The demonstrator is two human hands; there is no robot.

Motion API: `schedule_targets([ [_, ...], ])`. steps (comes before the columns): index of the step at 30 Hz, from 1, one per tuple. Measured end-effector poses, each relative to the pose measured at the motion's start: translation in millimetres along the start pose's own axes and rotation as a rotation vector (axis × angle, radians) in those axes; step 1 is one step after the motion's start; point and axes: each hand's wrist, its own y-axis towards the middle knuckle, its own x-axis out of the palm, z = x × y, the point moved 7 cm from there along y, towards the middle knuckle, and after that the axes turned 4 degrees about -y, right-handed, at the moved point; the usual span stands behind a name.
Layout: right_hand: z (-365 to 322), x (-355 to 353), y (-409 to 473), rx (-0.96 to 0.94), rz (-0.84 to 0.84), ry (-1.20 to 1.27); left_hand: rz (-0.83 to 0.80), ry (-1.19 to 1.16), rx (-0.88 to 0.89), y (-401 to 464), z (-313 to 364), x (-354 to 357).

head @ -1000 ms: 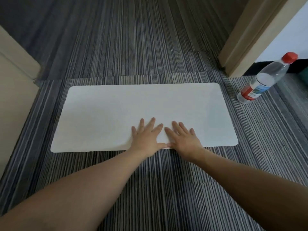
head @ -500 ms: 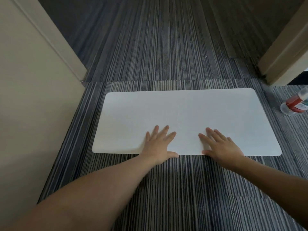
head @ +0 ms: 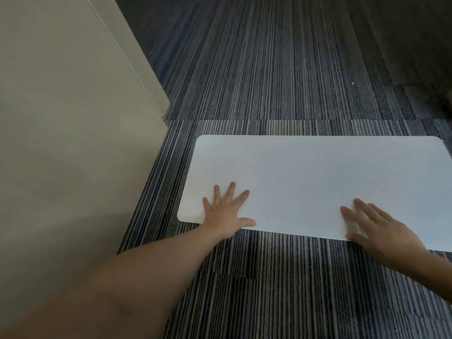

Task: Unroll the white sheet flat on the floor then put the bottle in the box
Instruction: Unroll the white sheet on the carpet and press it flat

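Sheet's basically flat now: the white sheet (head: 318, 182) lies spread on the striped carpet (head: 281, 69), no curl showing along the edges I can see, though its right end runs out of frame. Left hand (head: 226, 214) is pressed palm-down near the near-left corner, fingers splayed, gripping nothing. Right hand (head: 376, 226) is flat on the near edge too, also empty. Half a second ago the two hands were much closer together near the middle, so they've slid outward, smoothing toward the ends. The view has swung left as well: the beige panel (head: 73, 118) fills more of the left side, and the bottle that sat off to the right is no longer in shot. No box visible either. My guess is the unrolling is done and the bottle comes next.
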Motion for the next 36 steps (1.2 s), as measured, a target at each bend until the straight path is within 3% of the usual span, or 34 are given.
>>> schedule_targets([
  [9, -24, -12, 5, -0.017, 0.037, -0.027, 0.028, -0.014, 0.029, -5, -12, 0],
  [14, -121, -14, 32, -0.183, 0.051, -0.005, 0.085, -0.036, -0.069, -16, -58, -3],
  [21, -227, -18, 70, -0.289, 0.084, -0.09, 0.096, -0.06, -0.096, -12, -65, -3],
  [30, -232, -9, 76, -0.292, 0.077, -0.141, 0.101, -0.131, -0.07, -11, -67, 2],
  [36, -233, -22, 76, -0.294, 0.018, -0.097, -0.028, -0.108, -0.151, -11, -57, -11],
])
